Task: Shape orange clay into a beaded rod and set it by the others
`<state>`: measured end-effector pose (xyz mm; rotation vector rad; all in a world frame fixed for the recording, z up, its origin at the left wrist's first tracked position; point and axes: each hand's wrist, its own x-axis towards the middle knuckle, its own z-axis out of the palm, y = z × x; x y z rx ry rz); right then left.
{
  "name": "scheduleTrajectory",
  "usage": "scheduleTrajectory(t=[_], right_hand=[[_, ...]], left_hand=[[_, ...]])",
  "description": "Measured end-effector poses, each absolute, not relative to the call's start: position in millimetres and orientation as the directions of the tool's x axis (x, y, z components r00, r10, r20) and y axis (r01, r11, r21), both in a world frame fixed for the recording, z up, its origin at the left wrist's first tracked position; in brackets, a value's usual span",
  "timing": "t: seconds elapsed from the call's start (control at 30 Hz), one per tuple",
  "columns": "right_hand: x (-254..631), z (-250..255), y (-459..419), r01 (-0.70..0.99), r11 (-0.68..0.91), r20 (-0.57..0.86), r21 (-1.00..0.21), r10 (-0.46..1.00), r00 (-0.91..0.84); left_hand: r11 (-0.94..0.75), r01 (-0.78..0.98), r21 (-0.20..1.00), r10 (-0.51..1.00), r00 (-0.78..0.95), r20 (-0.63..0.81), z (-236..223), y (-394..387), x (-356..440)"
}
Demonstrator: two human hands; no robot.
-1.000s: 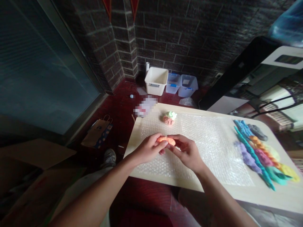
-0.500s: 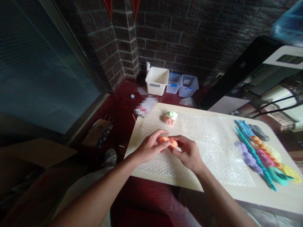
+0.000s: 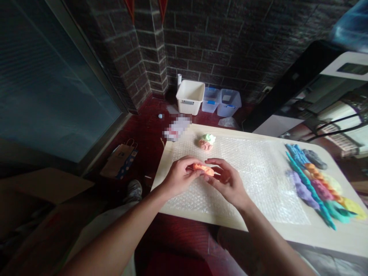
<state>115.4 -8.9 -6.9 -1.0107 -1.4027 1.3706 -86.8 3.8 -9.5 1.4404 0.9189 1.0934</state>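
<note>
An orange lump of modelling clay (image 3: pixel 203 169) is pinched between both of my hands just above a sheet of bubble wrap (image 3: pixel 253 180). My left hand (image 3: pixel 179 177) grips its left end with curled fingers. From the right, my right hand (image 3: pixel 228 183) holds the other end with thumb and fingertips. A small pink and pale green clay lump (image 3: pixel 206 141) lies farther back on the sheet, apart from my hands.
The bubble wrap covers a light wooden table (image 3: pixel 287 235). Several coloured clay strips (image 3: pixel 314 188) lie in a row at its right end. On the dark red floor stand a white bin (image 3: pixel 189 97), two clear boxes (image 3: pixel 221 102) and a paper bag (image 3: pixel 120 160).
The orange clay has been turned and squeezed thinner between my fingers. My right hand's fingers have spread a little; both hands stay in the same place.
</note>
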Motion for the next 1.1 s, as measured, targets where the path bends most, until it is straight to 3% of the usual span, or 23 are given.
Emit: scheduleTrajectory(t=[0.13,0.23,0.3,0.5,0.63,0.77,0.93,1.1], right_hand=[[114.8,-8.3,-12.5,0.167,0.264,0.22,-0.95,0.945,-0.241],[114.3,-9.3,-13.6,0.276,0.338,0.276,-0.9,0.93,-0.242],[113.3,-10.6,-13.7,0.249,0.319,0.266,-0.915,0.938,-0.223],[112.0,-13.7,-11.0,-0.048,0.123,0.13,-0.991,0.966,-0.225],[115.2,-12.5,-9.1,-0.046,0.159,0.166,-0.986,0.95,-0.264],[115.4,-6.5,-10.0,0.096,0.308,0.265,-0.947,0.912,-0.312],[114.1,1.1,-11.6,0.366,0.565,0.437,-0.74,0.817,-0.377],[116.1,-2.0,-13.4,0.453,0.584,0.474,-0.673,0.811,-0.341]], left_hand=[[-0.05,-0.03,0.998,0.961,0.27,0.056,-12.3,4.2,-84.9],[0.015,-0.075,0.997,0.959,0.282,0.006,-14.8,4.4,-82.9],[0.035,-0.084,0.996,0.955,0.297,-0.009,-13.9,4.3,-82.1],[0.031,-0.103,0.994,0.948,0.317,0.004,-4.2,1.9,-83.9],[0.04,-0.097,0.994,0.941,0.337,-0.005,-5.5,1.1,-86.0],[0.037,-0.046,0.998,0.946,0.323,-0.02,-10.9,3.1,-85.7],[0.128,-0.098,0.987,0.932,0.353,-0.086,-9.7,4.2,-83.2],[0.166,-0.149,0.975,0.931,0.348,-0.105,-8.5,4.1,-83.0]])
